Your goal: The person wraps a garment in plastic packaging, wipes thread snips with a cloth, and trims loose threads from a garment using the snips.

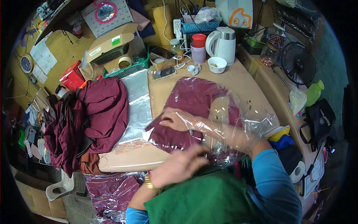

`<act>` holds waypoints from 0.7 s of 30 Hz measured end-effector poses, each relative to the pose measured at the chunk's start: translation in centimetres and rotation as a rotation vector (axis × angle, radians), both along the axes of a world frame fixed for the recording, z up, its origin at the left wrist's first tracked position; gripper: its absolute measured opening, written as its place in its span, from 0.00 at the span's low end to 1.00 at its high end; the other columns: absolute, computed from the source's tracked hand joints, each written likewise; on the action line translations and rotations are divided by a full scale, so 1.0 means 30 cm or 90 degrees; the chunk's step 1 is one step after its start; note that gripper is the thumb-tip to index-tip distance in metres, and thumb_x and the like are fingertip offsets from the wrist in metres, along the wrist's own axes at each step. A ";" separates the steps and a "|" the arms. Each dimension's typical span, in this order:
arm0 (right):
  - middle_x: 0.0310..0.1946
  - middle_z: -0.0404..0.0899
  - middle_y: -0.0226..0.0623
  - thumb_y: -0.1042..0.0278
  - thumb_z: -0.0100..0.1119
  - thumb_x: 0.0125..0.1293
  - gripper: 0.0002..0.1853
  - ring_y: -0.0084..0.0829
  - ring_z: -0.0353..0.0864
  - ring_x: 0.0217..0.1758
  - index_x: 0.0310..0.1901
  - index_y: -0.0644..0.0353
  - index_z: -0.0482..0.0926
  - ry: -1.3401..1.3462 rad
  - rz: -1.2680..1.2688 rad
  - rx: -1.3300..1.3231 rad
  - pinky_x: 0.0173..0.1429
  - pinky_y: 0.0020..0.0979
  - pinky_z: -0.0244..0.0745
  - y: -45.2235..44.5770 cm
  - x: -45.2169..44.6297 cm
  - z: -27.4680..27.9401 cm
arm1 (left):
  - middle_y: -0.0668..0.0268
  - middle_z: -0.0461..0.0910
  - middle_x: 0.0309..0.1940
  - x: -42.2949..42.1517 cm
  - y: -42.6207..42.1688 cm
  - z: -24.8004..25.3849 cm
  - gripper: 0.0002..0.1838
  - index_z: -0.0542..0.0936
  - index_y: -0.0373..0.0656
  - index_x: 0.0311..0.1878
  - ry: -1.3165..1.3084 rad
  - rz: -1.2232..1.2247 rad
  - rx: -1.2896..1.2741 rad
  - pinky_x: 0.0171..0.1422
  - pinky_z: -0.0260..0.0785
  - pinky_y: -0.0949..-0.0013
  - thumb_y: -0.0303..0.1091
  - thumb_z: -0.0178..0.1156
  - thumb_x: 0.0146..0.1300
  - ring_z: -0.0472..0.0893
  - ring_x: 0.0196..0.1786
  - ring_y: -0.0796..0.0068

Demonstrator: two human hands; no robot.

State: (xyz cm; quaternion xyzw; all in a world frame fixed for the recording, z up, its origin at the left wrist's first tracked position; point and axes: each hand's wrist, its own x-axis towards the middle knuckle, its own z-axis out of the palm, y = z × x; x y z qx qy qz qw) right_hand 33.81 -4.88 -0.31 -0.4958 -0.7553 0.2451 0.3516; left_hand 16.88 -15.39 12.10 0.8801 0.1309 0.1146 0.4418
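Note:
A folded maroon garment (194, 93) lies in a clear plastic bag (257, 119) on the table. My right hand (177, 120) rests over the garment, its forearm reaching in under the clear plastic. Its fingers curl downward, and what they may hold is hidden. Close to the table's front edge is my left hand (182, 164), smeared by motion, fingers stretched out and apart, with nothing seen in it. A gold band (149, 182) circles the left wrist. Green cloth (197, 198) covers my lap.
Loose maroon garments (104, 108) are heaped at the table's left, beside flat clear plastic bags (138, 97). Bagged maroon garments (112, 194) lie below the front edge. A white electric kettle (225, 44), a white bowl (217, 65) and a green basket (130, 71) stand at the back.

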 end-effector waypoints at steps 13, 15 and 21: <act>0.75 0.43 0.58 0.20 0.53 0.52 0.50 0.57 0.42 0.78 0.71 0.44 0.63 -0.439 -0.257 -0.043 0.75 0.63 0.37 0.153 0.239 -0.019 | 0.51 0.52 0.75 0.024 0.237 -0.409 0.39 0.55 0.45 0.75 0.254 0.264 0.508 0.75 0.34 0.33 0.59 0.46 0.69 0.49 0.77 0.44; 0.76 0.42 0.57 0.19 0.52 0.52 0.50 0.57 0.41 0.78 0.72 0.44 0.61 -0.412 -0.247 -0.050 0.75 0.63 0.37 0.183 0.251 -0.038 | 0.51 0.51 0.76 0.022 0.237 -0.403 0.39 0.55 0.45 0.76 0.254 0.258 0.499 0.75 0.34 0.33 0.59 0.46 0.69 0.48 0.77 0.45; 0.77 0.37 0.55 0.25 0.45 0.61 0.47 0.58 0.35 0.79 0.75 0.44 0.50 -0.373 -0.182 -0.097 0.76 0.64 0.31 0.203 0.221 -0.072 | 0.52 0.69 0.62 0.031 0.285 -0.319 0.33 0.69 0.41 0.64 0.246 0.300 0.371 0.67 0.54 0.39 0.58 0.50 0.67 0.66 0.66 0.47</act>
